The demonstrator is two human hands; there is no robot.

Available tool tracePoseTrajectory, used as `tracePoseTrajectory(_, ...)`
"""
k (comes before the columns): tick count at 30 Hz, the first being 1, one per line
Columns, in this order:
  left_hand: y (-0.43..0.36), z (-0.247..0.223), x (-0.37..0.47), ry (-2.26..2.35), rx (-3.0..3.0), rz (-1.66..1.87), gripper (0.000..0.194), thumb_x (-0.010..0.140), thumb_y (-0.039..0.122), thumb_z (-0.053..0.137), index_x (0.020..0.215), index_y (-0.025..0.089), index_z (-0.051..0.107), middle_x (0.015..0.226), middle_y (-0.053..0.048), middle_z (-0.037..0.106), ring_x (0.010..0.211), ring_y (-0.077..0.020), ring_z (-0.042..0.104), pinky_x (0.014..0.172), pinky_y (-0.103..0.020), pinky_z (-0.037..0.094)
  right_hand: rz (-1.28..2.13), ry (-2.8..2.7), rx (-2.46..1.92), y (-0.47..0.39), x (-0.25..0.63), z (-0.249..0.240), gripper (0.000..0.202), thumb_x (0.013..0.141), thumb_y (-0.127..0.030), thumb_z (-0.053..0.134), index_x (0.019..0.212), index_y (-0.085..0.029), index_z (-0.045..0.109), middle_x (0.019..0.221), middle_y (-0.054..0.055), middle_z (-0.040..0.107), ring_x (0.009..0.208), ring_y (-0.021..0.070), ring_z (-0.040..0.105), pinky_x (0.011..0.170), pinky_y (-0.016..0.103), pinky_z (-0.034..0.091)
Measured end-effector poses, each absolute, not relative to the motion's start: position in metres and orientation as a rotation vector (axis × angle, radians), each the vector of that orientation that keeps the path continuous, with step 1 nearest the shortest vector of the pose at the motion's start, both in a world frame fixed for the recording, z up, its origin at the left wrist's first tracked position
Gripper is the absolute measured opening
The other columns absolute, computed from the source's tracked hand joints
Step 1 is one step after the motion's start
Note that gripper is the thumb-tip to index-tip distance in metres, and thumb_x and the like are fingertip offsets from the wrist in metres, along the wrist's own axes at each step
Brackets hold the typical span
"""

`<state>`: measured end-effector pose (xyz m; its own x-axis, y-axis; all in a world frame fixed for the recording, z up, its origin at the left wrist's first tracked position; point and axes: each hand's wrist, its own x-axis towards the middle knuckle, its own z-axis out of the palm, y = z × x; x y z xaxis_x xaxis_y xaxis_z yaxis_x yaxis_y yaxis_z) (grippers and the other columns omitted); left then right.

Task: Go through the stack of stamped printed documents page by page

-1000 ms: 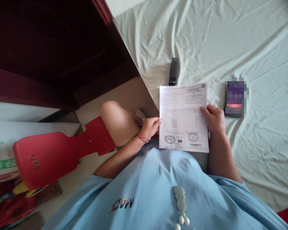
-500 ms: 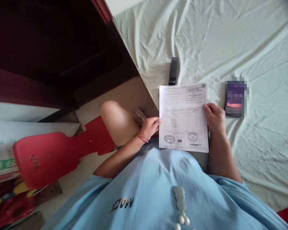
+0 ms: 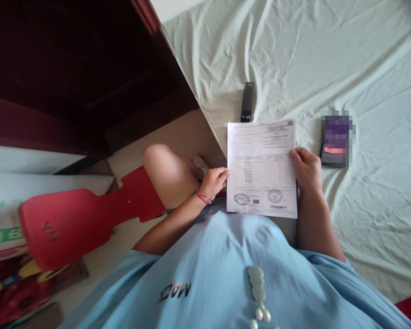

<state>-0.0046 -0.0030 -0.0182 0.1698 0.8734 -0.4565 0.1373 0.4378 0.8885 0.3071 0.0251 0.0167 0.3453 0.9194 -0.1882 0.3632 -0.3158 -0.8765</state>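
Note:
Between my two hands is a white printed sheet of paper [image 3: 260, 169], with a table of text in its middle and two round stamps near its lower edge. My left hand [image 3: 215, 182], with a red cord at the wrist, pinches the sheet's left edge between thumb and fingers. On the opposite edge, my right hand [image 3: 307, 168] grips it with the thumb on top; the other fingers are partly hidden behind the paper. Just beyond the sheet's top edge lies a black stapler-like object [image 3: 247, 101]. To the right of my right hand lies a phone [image 3: 335, 140], its lit screen blurred.
A pale, wrinkled sheet [image 3: 294, 59] covers the bed-like surface ahead and to the right. Dark wooden furniture [image 3: 71, 68] stands at the upper left. A red plastic chair [image 3: 68, 224] is at the left, near my bent knee [image 3: 167, 173].

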Motion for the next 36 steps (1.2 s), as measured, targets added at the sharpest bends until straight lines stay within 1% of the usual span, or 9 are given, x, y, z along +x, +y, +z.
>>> tracePoseTrajectory(6,-0.0025,-0.0167,-0.0026,1.320,0.972,0.679,0.043,0.081,0.058,0.070,0.070,0.018,0.060,0.058,0.004,0.047,0.049,-0.0075,0.040,0.046,-0.023,0.028,0.915,-1.123,-1.840,0.0251,0.3074,0.0139,0.027,0.089,-0.051,0.070,0.083,-0.024,0.069,0.067,0.000,0.060,0.062,0.0173,0.053,0.052,0.028,0.044)
tracePoseTrajectory(10,-0.0024,-0.0140,-0.0003,1.321,0.915,0.688,0.044,0.077,0.059,0.073,0.069,0.018,0.059,0.058,0.005,0.045,0.049,-0.0068,0.038,0.045,-0.023,0.025,0.911,-1.120,-1.840,0.0255,0.3071,0.0132,0.028,0.089,-0.052,0.069,0.083,-0.024,0.069,0.066,0.000,0.061,0.063,0.0179,0.055,0.053,0.028,0.045)
tracePoseTrajectory(18,-0.0022,-0.0097,0.0022,1.283,0.797,0.697,0.050,0.071,0.062,0.081,0.073,0.017,0.060,0.060,0.006,0.044,0.047,-0.0046,0.035,0.043,-0.022,0.021,0.921,-1.110,-1.838,0.0261,0.3065,0.0121,0.029,0.088,-0.052,0.069,0.082,-0.025,0.068,0.066,0.000,0.059,0.063,0.0172,0.053,0.054,0.029,0.044)
tracePoseTrajectory(23,-0.0033,-0.0130,0.0024,1.259,0.804,0.698,0.056,0.072,0.068,0.081,0.072,0.018,0.056,0.059,0.006,0.044,0.046,-0.0042,0.035,0.042,-0.022,0.021,0.921,-1.114,-1.844,0.0258,0.3056,0.0142,0.029,0.088,-0.053,0.069,0.082,-0.024,0.068,0.067,-0.001,0.059,0.062,0.0164,0.051,0.053,0.028,0.042)
tracePoseTrajectory(29,-0.0024,-0.0145,0.0006,1.256,0.848,0.672,0.058,0.073,0.070,0.080,0.073,0.017,0.058,0.058,0.006,0.045,0.046,-0.0046,0.036,0.041,-0.022,0.022,0.941,-1.100,-1.838,0.0256,0.3049,0.0156,0.028,0.089,-0.051,0.070,0.083,-0.024,0.069,0.066,0.000,0.060,0.062,0.0168,0.052,0.053,0.028,0.043)
tracePoseTrajectory(36,-0.0007,-0.0081,0.0027,1.198,0.742,0.713,0.063,0.066,0.071,0.087,0.071,0.016,0.057,0.059,0.006,0.045,0.044,-0.0025,0.035,0.041,-0.020,0.019,0.915,-1.136,-1.845,0.0259,0.3066,0.0112,0.028,0.090,-0.050,0.068,0.083,-0.024,0.068,0.067,-0.001,0.060,0.062,0.0162,0.051,0.054,0.029,0.041)
